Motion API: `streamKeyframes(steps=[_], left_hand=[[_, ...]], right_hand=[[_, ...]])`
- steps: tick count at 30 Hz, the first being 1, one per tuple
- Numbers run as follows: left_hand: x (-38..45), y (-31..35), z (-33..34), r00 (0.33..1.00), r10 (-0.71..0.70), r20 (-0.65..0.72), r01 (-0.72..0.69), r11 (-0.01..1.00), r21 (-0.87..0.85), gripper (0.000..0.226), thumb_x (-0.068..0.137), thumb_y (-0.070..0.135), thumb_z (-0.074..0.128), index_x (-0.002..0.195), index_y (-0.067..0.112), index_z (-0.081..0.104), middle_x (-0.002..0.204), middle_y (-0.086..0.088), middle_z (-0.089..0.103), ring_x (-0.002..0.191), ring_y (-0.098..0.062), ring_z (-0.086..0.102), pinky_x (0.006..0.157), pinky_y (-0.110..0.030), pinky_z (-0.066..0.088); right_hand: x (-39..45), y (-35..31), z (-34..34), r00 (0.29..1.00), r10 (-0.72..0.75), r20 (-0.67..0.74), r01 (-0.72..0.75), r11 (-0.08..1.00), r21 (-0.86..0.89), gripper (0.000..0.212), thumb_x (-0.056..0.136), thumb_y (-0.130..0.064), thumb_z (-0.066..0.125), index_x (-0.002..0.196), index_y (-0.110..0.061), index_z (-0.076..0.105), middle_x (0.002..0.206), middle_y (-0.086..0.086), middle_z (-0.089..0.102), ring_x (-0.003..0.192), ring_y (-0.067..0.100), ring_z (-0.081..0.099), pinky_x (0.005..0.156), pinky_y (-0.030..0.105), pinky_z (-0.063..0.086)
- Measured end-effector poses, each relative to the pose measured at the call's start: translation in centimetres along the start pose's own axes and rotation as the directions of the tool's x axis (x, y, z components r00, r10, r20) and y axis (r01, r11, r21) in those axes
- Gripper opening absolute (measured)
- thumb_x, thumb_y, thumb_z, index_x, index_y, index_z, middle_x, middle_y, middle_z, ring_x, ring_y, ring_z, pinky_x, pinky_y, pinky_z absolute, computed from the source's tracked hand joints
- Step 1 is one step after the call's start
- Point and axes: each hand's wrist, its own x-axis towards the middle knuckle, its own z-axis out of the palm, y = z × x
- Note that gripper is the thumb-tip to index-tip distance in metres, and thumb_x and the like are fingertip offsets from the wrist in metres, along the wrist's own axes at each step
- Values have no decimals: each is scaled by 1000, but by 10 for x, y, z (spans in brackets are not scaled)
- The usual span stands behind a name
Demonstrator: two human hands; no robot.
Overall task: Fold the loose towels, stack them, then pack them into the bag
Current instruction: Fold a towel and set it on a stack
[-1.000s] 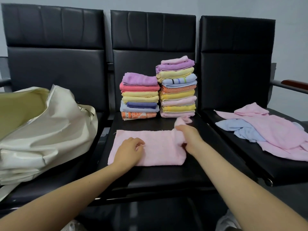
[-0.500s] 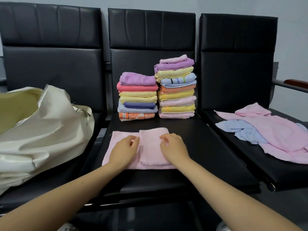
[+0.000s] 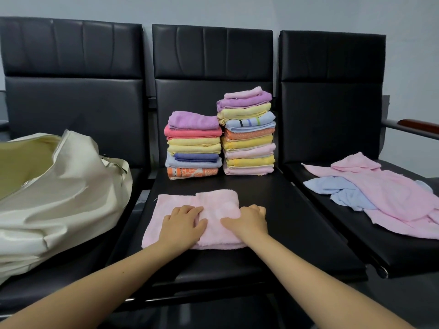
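- Left hand (image 3: 183,225) lies flat, fingers spread, pressing the pink towel (image 3: 215,205) on the middle seat (image 3: 273,203).
- Right hand (image 3: 249,220) rests on the towel's folded right edge, fingers bent; whether it grips, I cannot tell.
- Behind, two folded stacks: the shorter (image 3: 193,144) left, the taller (image 3: 248,131) right.
- Cream bag (image 3: 59,191) gapes open on the left seat.
- Loose towels (image 3: 380,193) sprawl on the right seat.

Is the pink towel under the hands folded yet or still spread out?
Partly folded. The pink towel has its right part doubled over the middle, while a single layer still shows at its left end.
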Motion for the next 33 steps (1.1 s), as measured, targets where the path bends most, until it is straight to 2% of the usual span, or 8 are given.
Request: streamKeyframes(steps=[3,6,10,14,18,22,25,33], left_hand=[[1,-4,-2,997,7,-73,-24,969,-244,34,96,30,50,129,24,59,130,3,55,124,-18,46,101,-27,34],[2,-6,-13,993,-108,-38,70,838,-541,26,95,14,50,115,15,66,106,4,61,95,-13,58,87,-24,42],[3,-7,-27,943,-305,132,249,388,-887,28,101,16,41,94,10,68,95,-12,65,75,-20,61,69,-28,51],[2,-16,-38,888,-323,328,380,114,-918,49,104,41,33,101,4,66,94,-19,69,85,-30,65,70,-35,50],[3,-29,-41,877,-335,345,428,217,-877,27,95,29,56,101,5,68,102,-19,71,99,-31,66,83,-36,51],[8,-30,-40,911,-399,102,319,526,-788,13,92,13,55,81,14,62,87,-7,66,82,-20,59,66,-28,44],[7,-41,-30,945,-327,-31,285,864,-414,23,93,20,49,70,15,46,77,-5,54,79,-23,51,62,-32,37],[5,-47,-24,955,-296,-18,287,939,-188,33,99,26,39,77,5,52,94,-11,48,104,-32,46,88,-38,37]], right_hand=[[-4,-15,-18,996,60,61,-78,930,359,25,87,-29,55,104,-12,62,107,9,65,98,27,61,75,32,50],[-8,-31,-36,999,30,-44,-15,953,304,31,86,-21,49,113,-10,60,110,10,64,97,31,61,72,32,46],[-21,-47,-40,979,-147,-141,183,939,292,19,88,-27,52,100,-15,58,98,2,60,96,27,58,69,30,40],[-37,-64,-21,933,-340,116,184,731,657,25,94,-33,53,77,-20,66,88,-3,64,88,15,60,76,29,49],[-36,-64,-5,932,-346,105,197,730,654,22,92,-22,53,79,-20,71,89,-4,68,87,16,67,89,35,53],[-27,-47,7,963,-259,-73,259,820,510,17,90,-21,54,102,-16,65,108,2,63,99,18,60,85,32,49],[-25,-35,21,970,-243,18,230,937,263,42,89,-39,57,124,-16,51,126,4,49,119,22,47,96,34,43],[-26,-59,34,984,-51,172,8,971,241,60,80,-59,61,116,-12,62,116,5,65,109,24,61,81,29,47]])
